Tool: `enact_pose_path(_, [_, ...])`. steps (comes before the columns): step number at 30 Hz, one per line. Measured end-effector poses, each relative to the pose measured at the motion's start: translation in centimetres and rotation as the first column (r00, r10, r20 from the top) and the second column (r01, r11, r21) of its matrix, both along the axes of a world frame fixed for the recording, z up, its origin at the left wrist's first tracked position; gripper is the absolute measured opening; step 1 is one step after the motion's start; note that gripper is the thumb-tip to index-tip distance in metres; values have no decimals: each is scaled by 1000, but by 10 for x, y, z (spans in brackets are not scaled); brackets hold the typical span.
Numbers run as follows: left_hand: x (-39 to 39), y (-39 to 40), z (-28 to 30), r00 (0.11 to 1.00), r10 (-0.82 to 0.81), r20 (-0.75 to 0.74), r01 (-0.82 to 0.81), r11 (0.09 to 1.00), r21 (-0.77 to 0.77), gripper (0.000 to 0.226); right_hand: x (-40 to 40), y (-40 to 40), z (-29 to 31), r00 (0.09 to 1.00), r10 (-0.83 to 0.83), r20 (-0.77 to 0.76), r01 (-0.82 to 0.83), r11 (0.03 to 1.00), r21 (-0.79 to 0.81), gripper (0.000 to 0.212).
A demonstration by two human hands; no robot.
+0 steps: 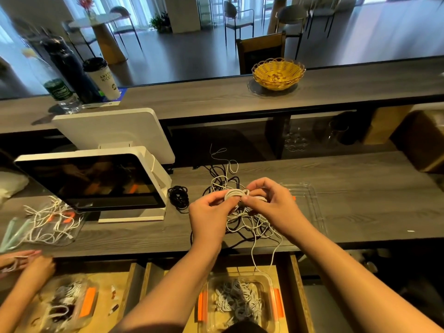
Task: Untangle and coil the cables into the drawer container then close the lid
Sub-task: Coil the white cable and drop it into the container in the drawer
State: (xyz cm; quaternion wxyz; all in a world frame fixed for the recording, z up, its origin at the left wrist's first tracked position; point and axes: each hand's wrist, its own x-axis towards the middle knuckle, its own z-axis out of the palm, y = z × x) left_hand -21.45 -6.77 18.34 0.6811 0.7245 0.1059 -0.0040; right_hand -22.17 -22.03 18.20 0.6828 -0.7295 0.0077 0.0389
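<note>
Over the dark counter, my left hand [209, 212] and my right hand [269, 200] both pinch a small white cable coil [234, 193]. Its loose white tail [264, 251] hangs off the counter's edge toward the open drawer. Beneath my hands lies a tangle of black and white cables [242, 222]. A coiled black cable [179, 196] rests to the left. In the drawer sits a clear container with orange clips [274, 282], holding several coiled cables. Its clear lid [310, 203] lies on the counter to the right.
A white point-of-sale screen [96, 186] stands on the left. Another person's hands [28, 263] work at the lower left over a second container [69, 301]. More white cables in a clear lid [48, 224] lie there. A yellow basket [278, 73] sits on the upper shelf.
</note>
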Motion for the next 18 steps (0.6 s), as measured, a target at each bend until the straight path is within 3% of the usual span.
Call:
enact_pose_path(7, [3,7,1,968,-220,-123,181,945,-271,26,-1,-8,2,999,-36,-28,38,997,66,13])
enact_pose_path(10, [4,11,0,935,-316,-163,219,873,-436,36,-2,-8,3,997,-36,-64,43,993,110,14])
enact_pose_path(14, [5,15,1,895,-397,-205,189,751,-632,30,-3,-12,7,992,29,-125,-8,987,162,18])
enact_pose_path(18, [6,15,0,889,-398,-224,192,770,-608,25,-5,-13,7,976,144,-165,-110,973,201,23])
